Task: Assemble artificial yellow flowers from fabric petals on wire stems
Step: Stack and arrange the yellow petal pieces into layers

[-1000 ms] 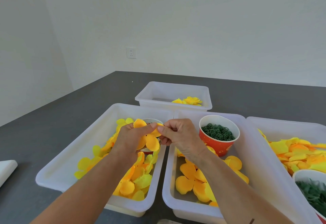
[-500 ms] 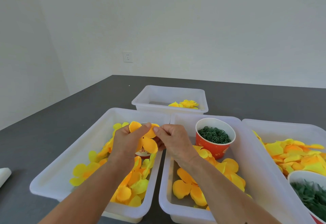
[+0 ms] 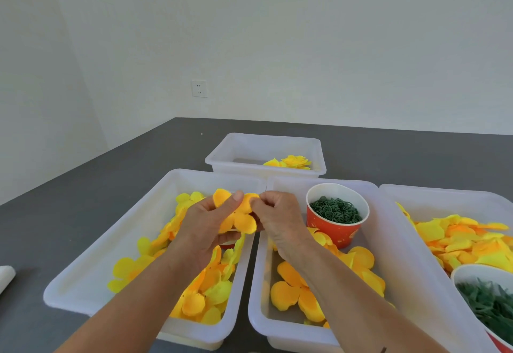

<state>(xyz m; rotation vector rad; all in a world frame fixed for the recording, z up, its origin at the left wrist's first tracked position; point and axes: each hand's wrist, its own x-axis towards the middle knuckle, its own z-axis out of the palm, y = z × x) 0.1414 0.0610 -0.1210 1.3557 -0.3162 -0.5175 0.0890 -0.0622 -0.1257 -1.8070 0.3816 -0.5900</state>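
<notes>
Head view: dark grey table, white walls (one socket); both hands pinching petals.

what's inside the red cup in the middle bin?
The red cup in the middle bin is filled near its rim with small dark green rings. Only the top layer shows; what lies below it and the cup's bottom are covered.
</notes>
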